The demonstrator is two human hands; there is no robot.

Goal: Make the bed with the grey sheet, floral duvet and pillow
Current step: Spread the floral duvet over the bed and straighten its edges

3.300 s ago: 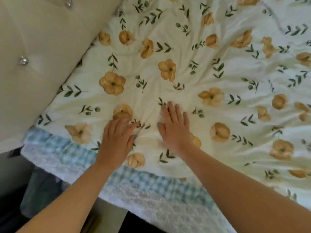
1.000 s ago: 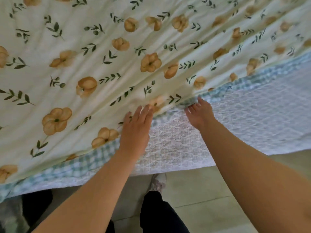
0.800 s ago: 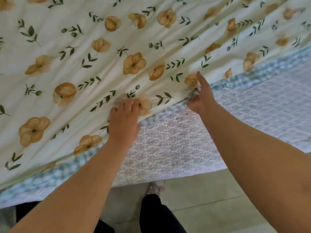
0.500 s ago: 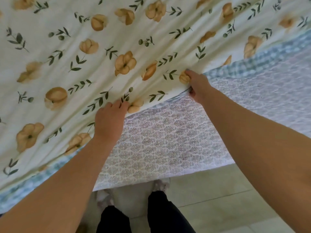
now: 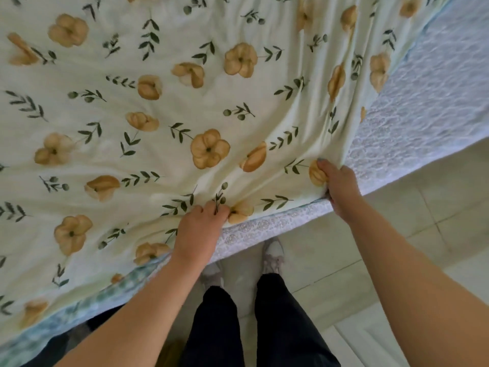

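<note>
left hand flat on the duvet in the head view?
No, the left hand has its fingers curled into a bunch of the floral duvet near its edge.

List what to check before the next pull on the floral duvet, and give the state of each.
1. Left hand grips the floral duvet at its edge: ok.
2. Right hand grips the same edge: ok.
3. Duvet lies flat: not ok, creases fan out from both hands.
4. Duvet hides the white patterned cover: not ok, it shows bare on the right.
5. Pillow in place: cannot tell, not in view.
</note>
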